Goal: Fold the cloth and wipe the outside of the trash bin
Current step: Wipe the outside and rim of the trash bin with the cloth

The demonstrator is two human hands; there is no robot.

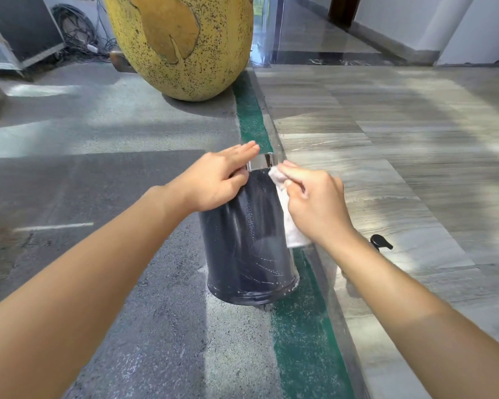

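A dark, glossy trash bin (249, 243) with a shiny metal rim (261, 161) stands on the floor, seen tilted away from me. My left hand (218, 180) rests on its top edge, fingers stretched over the rim and thumb against the side. My right hand (314, 203) grips a pale, crumpled cloth (288, 214) and presses it to the bin's upper right side, just below the rim. The cloth hangs down under my palm. Wet streaks mark the bin's wall.
A large speckled yellow vase (182, 44) stands behind the bin. A green strip (303, 335) and a metal threshold divide the rough grey floor on the left from polished stone tiles (401, 145) on the right. A small black object (380, 242) lies by my right forearm. Cables lie at the back left.
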